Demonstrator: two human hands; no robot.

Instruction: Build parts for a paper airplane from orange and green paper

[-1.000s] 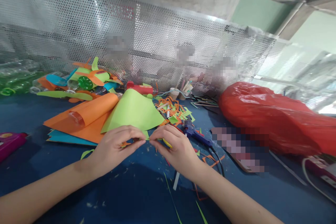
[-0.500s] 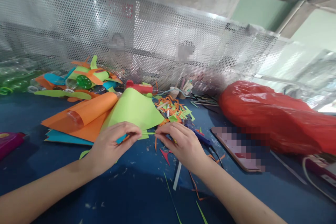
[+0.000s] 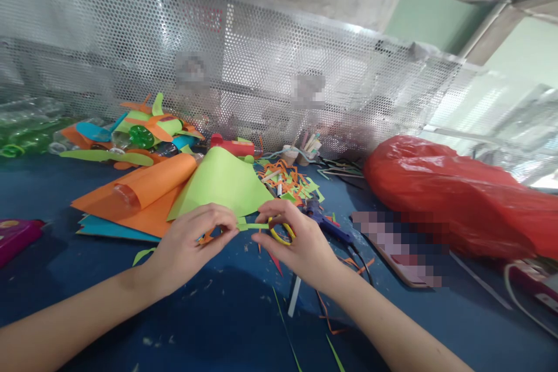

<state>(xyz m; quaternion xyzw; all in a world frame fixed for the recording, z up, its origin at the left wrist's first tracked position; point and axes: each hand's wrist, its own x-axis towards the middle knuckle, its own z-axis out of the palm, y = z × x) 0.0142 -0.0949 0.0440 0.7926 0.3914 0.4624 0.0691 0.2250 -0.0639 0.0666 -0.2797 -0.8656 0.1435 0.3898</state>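
Observation:
Between the thumb and fingertips of my left hand (image 3: 198,241) is a narrow light-green paper strip (image 3: 253,226), pointing right. My right hand (image 3: 296,238) is at the strip's other end, thumb and fingers parted; whether a fingertip still touches the strip is hard to see. A yellow ring (image 3: 281,232), like a scissor handle, shows through the gap of my right hand; I cannot tell if the hand touches it. Just behind the hands stands a curved light-green paper sheet (image 3: 220,183), beside an orange paper roll (image 3: 157,183) around a clear bottle.
A blue glue gun (image 3: 329,226) and a phone (image 3: 394,250) lie to the right, before a red plastic bag (image 3: 457,197). Paper scraps (image 3: 290,177) are heaped behind my hands. Plastic bottles (image 3: 39,128) are at left. A perforated metal screen (image 3: 270,64) runs along the back.
My right thumb and fingers have parted from their pinch on the green strip, exposing more of the yellow ring. The left hand still pinches the strip.

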